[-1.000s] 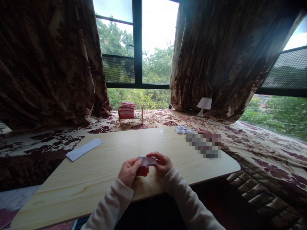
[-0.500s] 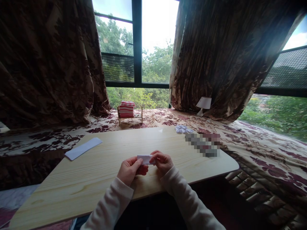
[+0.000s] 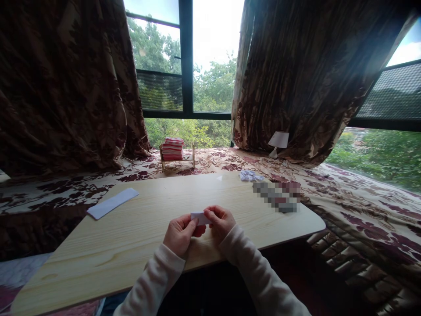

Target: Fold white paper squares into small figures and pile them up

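Observation:
Between my two hands is a small folded piece of white paper (image 3: 199,218), held just above the near edge of the wooden tabletop (image 3: 158,206). My left hand (image 3: 179,233) pinches its left end, thumb on top. At the right end, my right hand (image 3: 221,220) grips it between thumb and fingers. The fingers partly cover both ends of the paper. A stack of long white paper strips (image 3: 113,203) lies at the table's left side. Small folded white paper pieces (image 3: 250,175) sit in a pile at the far right edge.
A blurred-out item (image 3: 278,196) lies on the right of the table. Behind, on the patterned cloth (image 3: 210,163), stand a small wooden rack (image 3: 177,160) with stacked red-and-white striped cloths (image 3: 173,149) and a little white lamp (image 3: 278,140). Curtains (image 3: 66,83) frame the windows.
My right hand's thumb and fingers have shifted their grip on the paper's right end, closing in on it. The view has moved slightly; the items on the table stay where they were.

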